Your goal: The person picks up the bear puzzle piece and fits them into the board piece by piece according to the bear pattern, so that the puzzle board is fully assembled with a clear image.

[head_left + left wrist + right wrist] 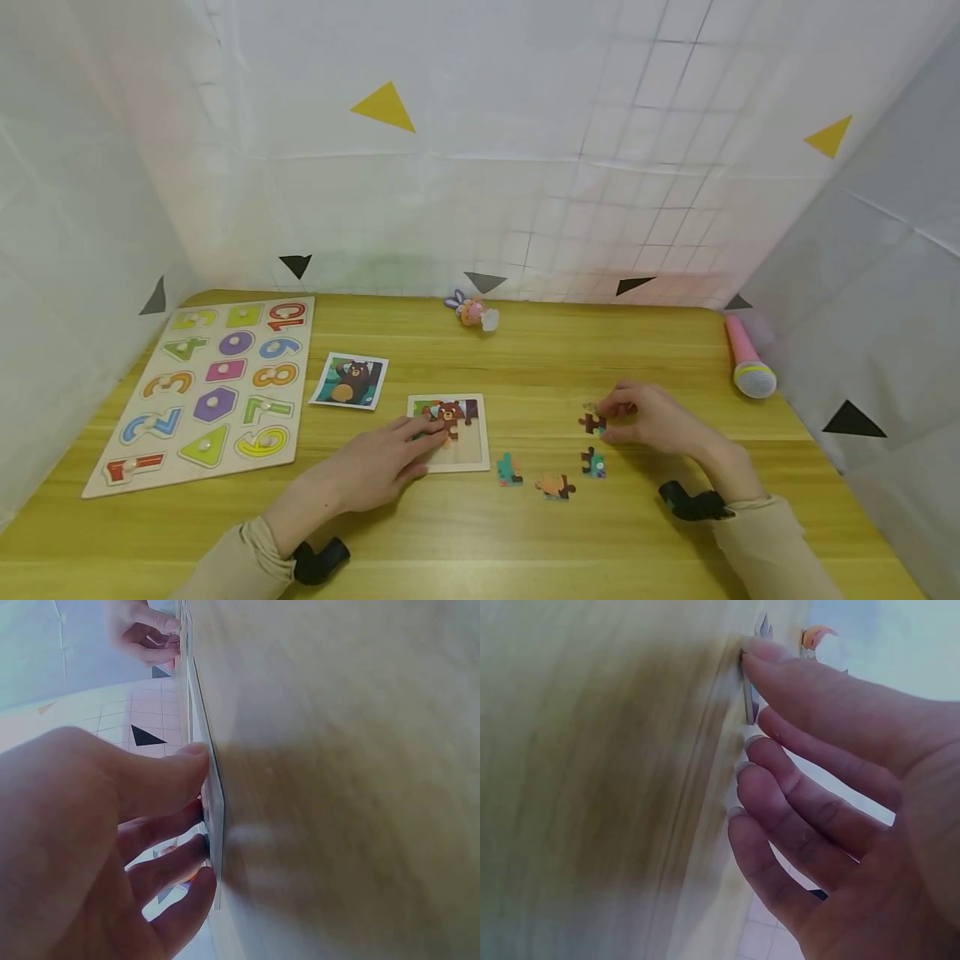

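Note:
My left hand (378, 467) rests its fingertips on a small wooden jigsaw board (483, 433), where a partly filled bear picture shows; the fingers cover the board's left side. In the left wrist view, the thumb and fingertips press on the top of the thin board (217, 802). On the right, my right hand (648, 418) pinches a dark brown jigsaw piece (592, 423) between thumb and index finger, low over the table. The right wrist view shows this piece (751, 701) edge-on at the thumb, the other fingers loosely bent.
Loose jigsaw pieces lie nearby: a teal one (508, 471), an orange one (556, 486) and a green one (593, 462). A bear picture card (350, 382) and a number-and-shape board (302, 400) lie left. A bunny-eared toy (472, 312) lies at the back, a pink microphone (744, 350) right.

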